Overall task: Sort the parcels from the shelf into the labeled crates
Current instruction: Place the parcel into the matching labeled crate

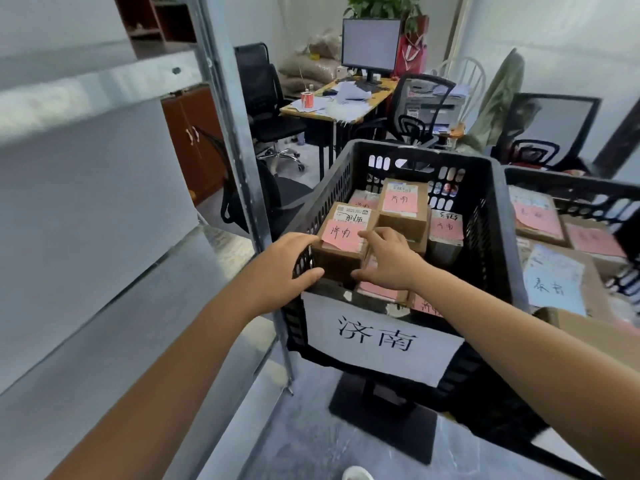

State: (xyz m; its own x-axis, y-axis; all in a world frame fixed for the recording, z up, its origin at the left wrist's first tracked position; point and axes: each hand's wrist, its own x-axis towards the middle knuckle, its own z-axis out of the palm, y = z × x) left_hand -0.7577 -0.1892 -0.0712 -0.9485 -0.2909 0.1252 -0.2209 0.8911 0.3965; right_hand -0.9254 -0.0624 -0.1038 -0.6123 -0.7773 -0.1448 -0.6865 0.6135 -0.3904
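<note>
Both hands on one parcel (341, 244), a brown carton with a pink slip on top.
- Left hand (287, 268): fingers and thumb curled round the carton's left side, at the near left corner of the black crate (493, 244).
- Right hand (388, 261): fingers over the carton's top right edge, thumb under its near side, gripping.
- Parcel sits between the two hands, inside the crate, tilted and resting on other parcels.
- Beyond the right hand's fingertips: more pink-slipped cartons (403, 206) in the same crate.
- Below both wrists: white paper label (377, 337) on the crate front.
- Right of the right forearm: second crate (571, 183), holding more parcels.
- Left of the left hand: metal shelf post (232, 133).
</note>
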